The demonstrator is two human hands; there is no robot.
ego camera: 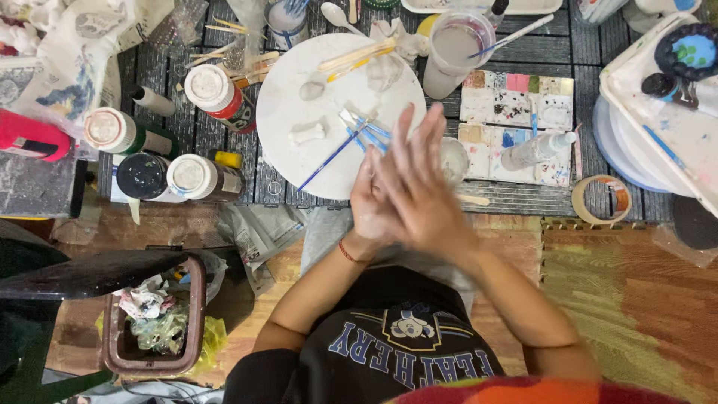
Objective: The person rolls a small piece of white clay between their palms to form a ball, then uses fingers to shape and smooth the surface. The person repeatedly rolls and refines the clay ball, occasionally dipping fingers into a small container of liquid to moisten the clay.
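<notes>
There is only one view, from a camera on the person's head. It looks almost straight down, from close above, over the chest and lap. The far edge of the scene is at the top of the picture. The hands (404, 191) are near the middle, a little blurred. Behind them the low dark counter (546, 49) fills the upper part, and the wooden floor (643, 292) the lower part.
</notes>
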